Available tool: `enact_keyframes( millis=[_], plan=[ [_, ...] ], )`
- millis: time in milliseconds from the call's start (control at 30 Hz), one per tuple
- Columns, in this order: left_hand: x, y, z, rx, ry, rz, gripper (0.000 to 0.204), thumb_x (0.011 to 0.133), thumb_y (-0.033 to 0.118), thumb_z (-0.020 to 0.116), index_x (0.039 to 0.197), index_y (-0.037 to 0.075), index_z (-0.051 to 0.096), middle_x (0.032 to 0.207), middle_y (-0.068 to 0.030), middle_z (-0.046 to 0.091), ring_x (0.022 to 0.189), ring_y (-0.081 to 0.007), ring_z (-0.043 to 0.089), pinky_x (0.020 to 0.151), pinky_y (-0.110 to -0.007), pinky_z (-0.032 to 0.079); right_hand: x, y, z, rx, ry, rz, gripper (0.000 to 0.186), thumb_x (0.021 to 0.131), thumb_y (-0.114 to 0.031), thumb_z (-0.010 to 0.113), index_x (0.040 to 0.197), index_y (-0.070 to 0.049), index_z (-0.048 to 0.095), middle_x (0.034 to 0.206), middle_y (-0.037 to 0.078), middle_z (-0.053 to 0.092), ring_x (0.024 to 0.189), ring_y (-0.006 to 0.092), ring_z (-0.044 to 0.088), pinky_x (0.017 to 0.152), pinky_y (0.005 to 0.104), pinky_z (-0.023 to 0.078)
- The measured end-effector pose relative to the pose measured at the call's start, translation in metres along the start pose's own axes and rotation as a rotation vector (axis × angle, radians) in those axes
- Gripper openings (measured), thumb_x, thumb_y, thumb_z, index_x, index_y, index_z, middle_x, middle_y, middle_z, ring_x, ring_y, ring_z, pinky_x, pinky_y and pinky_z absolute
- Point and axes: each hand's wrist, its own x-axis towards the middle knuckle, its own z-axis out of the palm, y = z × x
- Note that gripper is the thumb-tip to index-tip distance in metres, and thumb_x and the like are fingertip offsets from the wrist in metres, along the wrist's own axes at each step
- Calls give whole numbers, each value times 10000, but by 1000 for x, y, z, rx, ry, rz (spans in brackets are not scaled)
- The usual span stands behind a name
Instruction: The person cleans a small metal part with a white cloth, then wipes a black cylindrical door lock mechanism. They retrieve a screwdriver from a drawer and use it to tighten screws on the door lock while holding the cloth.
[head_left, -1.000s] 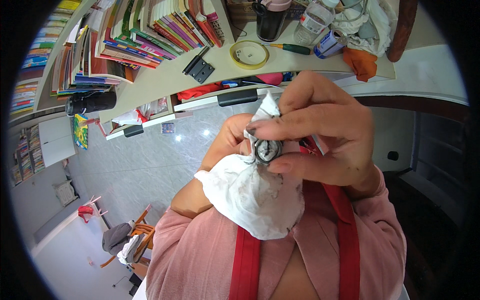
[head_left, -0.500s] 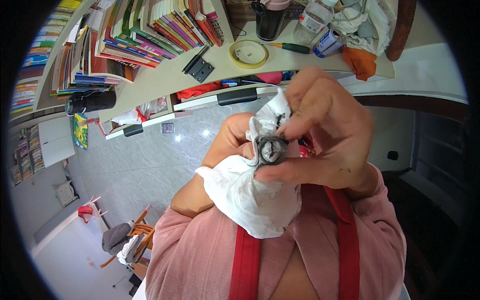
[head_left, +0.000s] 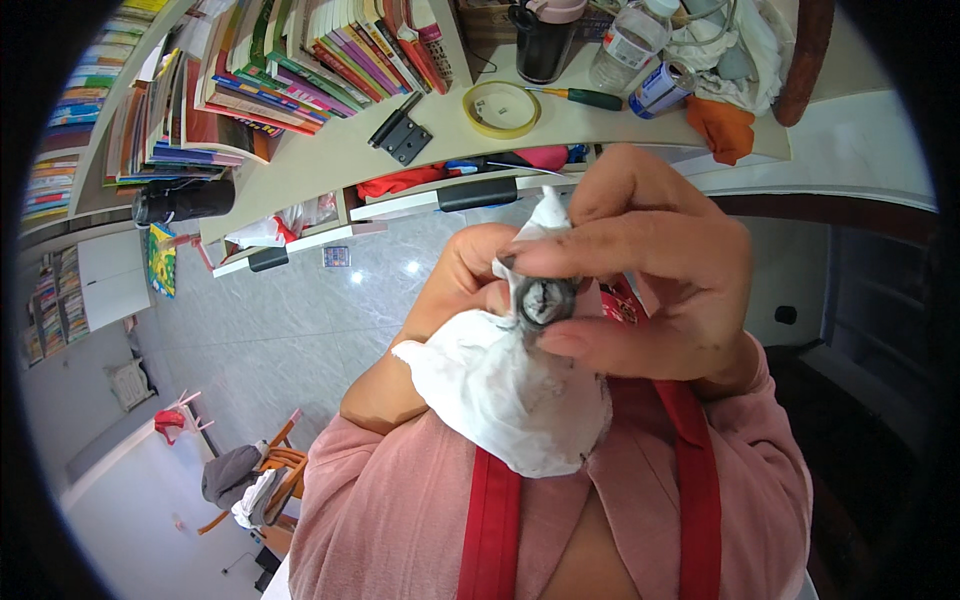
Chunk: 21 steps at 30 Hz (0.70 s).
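Observation:
A white tissue, smudged with black [head_left: 500, 390], hangs draped in front of my chest. Through its middle shows the round end of a dark tube-like thing [head_left: 545, 300], with greyish white stuff inside its rim; the rest of it is hidden. My left hand [head_left: 470, 265] is closed around the tissue and the tube from behind, most of its fingers out of sight. Thumb and forefinger of my right hand [head_left: 670, 270] pinch from the right, the forefinger on the tissue above the round end and the thumb just below it. Something red and patterned [head_left: 622, 298] shows behind the right fingers.
Beyond my hands, a desk holds books [head_left: 300, 70], a black hinge [head_left: 400, 135], a tape roll [head_left: 501, 108], a green-handled screwdriver [head_left: 590, 98], a can [head_left: 660, 90], a plastic bottle [head_left: 628, 45] and an orange cloth [head_left: 720, 128]. An open drawer [head_left: 430, 200] juts out below.
The right forefinger has stretched leftward across the upper tissue, above the round end. The right thumb has shifted slightly right. My left hand stays in place.

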Motion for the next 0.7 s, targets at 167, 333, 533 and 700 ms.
enact_keyframes(
  millis=[167,333,533,700],
  plan=[
    [-1,-3,4,-12,28,20,438,770,366,732,998,10,618,904,-50,648,789,-112,601,693,-244,481,1,-2,4,-12,47,41,448,574,-99,841,976,10,676,821,35,515,698,95,439,580,210,309],
    [1,10,14,-83,18,-25,452,774,351,730,1032,0,609,941,-63,651,822,-127,615,719,-253,493,-2,4,5,-66,65,-51,498,568,-112,851,1010,31,671,803,40,514,666,93,448,552,207,322],
    [2,4,7,-121,47,34,452,786,309,719,1081,-7,587,1011,-87,649,896,-151,627,770,-271,505,-3,5,2,-187,124,-121,454,563,-111,856,952,37,675,805,60,520,632,82,455,549,204,383],
    [1,0,3,-152,14,8,442,810,314,677,1098,-4,573,1022,-93,642,905,-165,624,782,-289,505,-5,2,0,-210,198,-115,416,538,-93,865,889,29,676,815,59,525,614,86,456,558,206,437]
  ],
)
